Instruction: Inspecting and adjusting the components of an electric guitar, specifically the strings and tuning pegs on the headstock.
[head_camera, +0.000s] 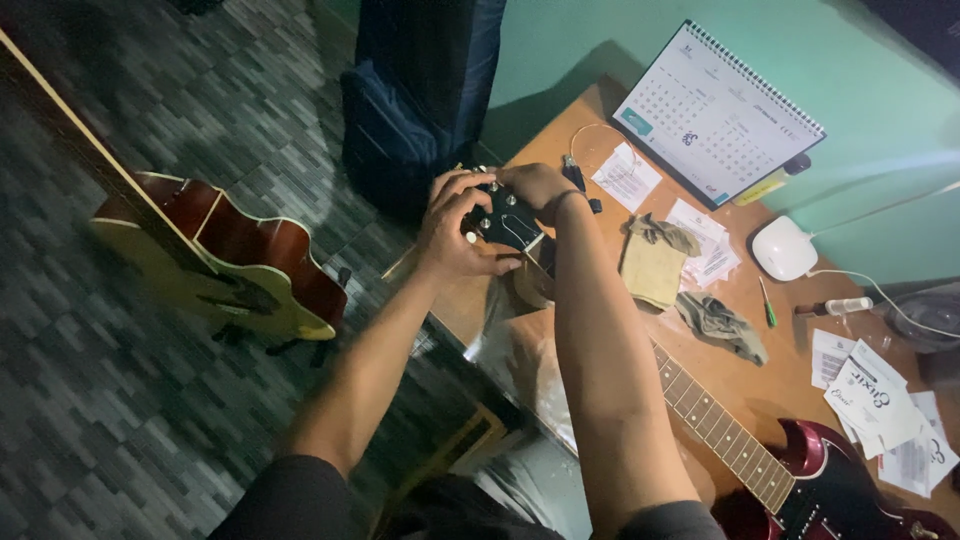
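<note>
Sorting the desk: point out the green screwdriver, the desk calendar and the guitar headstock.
green screwdriver (767, 309): head view, handle.
desk calendar (715, 115): head view, middle of its page.
guitar headstock (508, 222): head view, black face between the hands.

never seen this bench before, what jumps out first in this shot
Both hands, the left hand and right hand, close around the black headstock of a dark red electric guitar lying across the wooden table. A spiral desk calendar stands at the back, and an acoustic guitar sits on the floor to the left.

The guitar (760, 450) lies on the table (560, 130), calendar (715, 115) behind it, cloths (655, 265) between.
</note>
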